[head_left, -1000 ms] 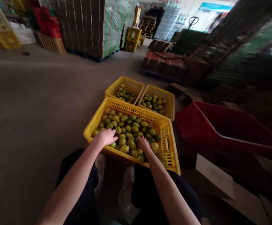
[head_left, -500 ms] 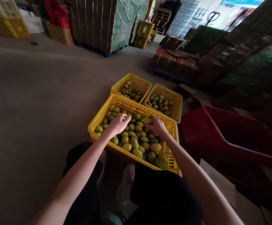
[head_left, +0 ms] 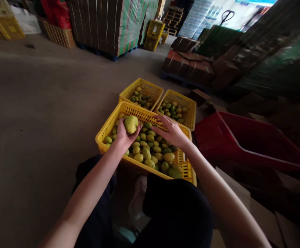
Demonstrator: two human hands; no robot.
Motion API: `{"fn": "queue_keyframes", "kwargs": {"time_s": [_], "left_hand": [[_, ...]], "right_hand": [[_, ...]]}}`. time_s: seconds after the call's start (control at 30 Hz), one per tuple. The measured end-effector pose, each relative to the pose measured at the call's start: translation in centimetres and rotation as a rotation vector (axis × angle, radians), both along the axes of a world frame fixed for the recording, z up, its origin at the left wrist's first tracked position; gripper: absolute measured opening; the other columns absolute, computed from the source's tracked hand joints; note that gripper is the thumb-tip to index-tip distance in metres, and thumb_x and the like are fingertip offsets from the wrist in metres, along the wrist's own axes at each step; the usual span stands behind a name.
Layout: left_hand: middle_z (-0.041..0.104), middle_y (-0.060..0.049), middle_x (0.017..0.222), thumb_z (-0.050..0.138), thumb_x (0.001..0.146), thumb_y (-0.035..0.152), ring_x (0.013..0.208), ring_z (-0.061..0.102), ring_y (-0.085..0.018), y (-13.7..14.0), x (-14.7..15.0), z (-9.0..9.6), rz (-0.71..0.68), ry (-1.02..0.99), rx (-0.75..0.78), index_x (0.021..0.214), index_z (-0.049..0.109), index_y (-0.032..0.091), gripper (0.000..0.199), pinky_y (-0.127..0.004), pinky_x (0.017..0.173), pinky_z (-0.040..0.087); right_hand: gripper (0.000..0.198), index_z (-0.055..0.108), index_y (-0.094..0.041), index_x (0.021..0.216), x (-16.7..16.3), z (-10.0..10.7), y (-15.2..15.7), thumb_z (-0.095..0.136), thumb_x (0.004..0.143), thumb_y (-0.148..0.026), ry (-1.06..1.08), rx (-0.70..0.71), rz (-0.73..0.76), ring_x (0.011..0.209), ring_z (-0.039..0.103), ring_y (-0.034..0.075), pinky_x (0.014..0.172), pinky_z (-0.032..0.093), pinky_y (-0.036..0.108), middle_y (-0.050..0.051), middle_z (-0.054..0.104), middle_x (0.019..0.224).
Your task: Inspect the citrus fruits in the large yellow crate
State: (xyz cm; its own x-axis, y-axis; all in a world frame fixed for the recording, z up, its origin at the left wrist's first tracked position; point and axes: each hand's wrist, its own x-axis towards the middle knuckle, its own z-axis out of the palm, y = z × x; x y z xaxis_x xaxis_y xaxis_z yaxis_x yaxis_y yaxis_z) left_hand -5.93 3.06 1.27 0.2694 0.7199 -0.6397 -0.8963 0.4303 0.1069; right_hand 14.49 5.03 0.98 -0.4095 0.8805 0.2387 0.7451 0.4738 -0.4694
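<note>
A large yellow-green lemon (head_left: 131, 124) rests in my left hand (head_left: 124, 138), palm up with the fingers curled round its underside. This hand is over the left part of a yellow plastic crate (head_left: 188, 170). My right hand (head_left: 172, 131) hovers above the crate's right half, palm down, fingers spread and apart from the held fruit. Beneath both hands lie many loose lemons (head_left: 146, 153), some yellow and some green. The hands and forearms hide part of the pile.
Two more yellow crates, the left one (head_left: 122, 95) and the right one (head_left: 192, 119), stand behind with lemons inside. A red bin (head_left: 212, 144) is to the right, with flat cardboard (head_left: 232, 181) near it. Stacked boxes (head_left: 176, 63) sit on a pallet farther back.
My left hand has turned palm up and lifted a lemon from the pile. My right hand has come up from the fruit with its fingers stretched out. The view has shifted slightly.
</note>
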Motion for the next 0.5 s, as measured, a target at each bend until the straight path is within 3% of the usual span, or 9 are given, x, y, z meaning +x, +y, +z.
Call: {"fn": "queue_keyframes", "kwargs": {"time_s": [0.1,0.2,0.3,0.4,0.5], "left_hand": [[0.065,-0.011,0.081,0.046,0.095,0.04,0.072,0.067,-0.019,0.7,-1.2,0.1,0.112,-0.003,0.004,0.111,0.065,0.01,0.039,-0.018,0.046,0.054],[0.065,-0.011,0.083,0.046,0.094,0.039,0.073,0.067,-0.02,1.2,-2.3,0.1,0.161,-0.031,-0.014,0.114,0.063,0.01,0.039,-0.019,0.047,0.056],[0.064,-0.011,0.083,0.045,0.093,0.038,0.074,0.067,-0.02,1.7,-3.2,0.3,0.213,-0.054,-0.017,0.115,0.063,0.009,0.04,-0.019,0.047,0.056],[0.064,-0.011,0.082,0.044,0.093,0.039,0.074,0.067,-0.019,2.2,-3.7,0.5,0.25,-0.035,-0.02,0.118,0.062,0.01,0.042,-0.017,0.047,0.055],[0.064,-0.01,0.083,0.045,0.092,0.041,0.076,0.067,-0.018,2.6,-3.8,0.1,0.233,-0.009,-0.025,0.123,0.061,0.011,0.046,-0.017,0.05,0.055]], "right_hand": [[0.03,0.067,-0.02,0.117,1.6,-4.7,1.9,0.062,0.091,-0.032,-0.219,-0.371,-0.239,0.111,0.068,0.027,0.099,0.052,0.041,0.01,0.072,0.12],[0.015,0.073,-0.019,0.098,1.6,-9.7,2.9,0.067,0.085,-0.025,-0.287,-0.521,-0.293,0.099,0.071,0.027,0.092,0.054,0.039,0.008,0.077,0.099],[0.01,0.072,-0.017,0.081,1.0,-14.2,3.0,0.075,0.078,-0.026,-0.261,-0.576,-0.346,0.092,0.072,0.03,0.085,0.055,0.04,0.011,0.075,0.083],[0.024,0.067,-0.016,0.069,1.0,-17.8,2.7,0.078,0.076,-0.037,-0.124,-0.553,-0.405,0.085,0.071,0.031,0.077,0.055,0.04,0.012,0.069,0.069],[0.035,0.061,-0.018,0.064,1.5,-20.5,2.3,0.074,0.081,-0.046,0.196,-0.425,-0.374,0.067,0.066,0.02,0.065,0.053,0.032,0.002,0.06,0.059]]}}
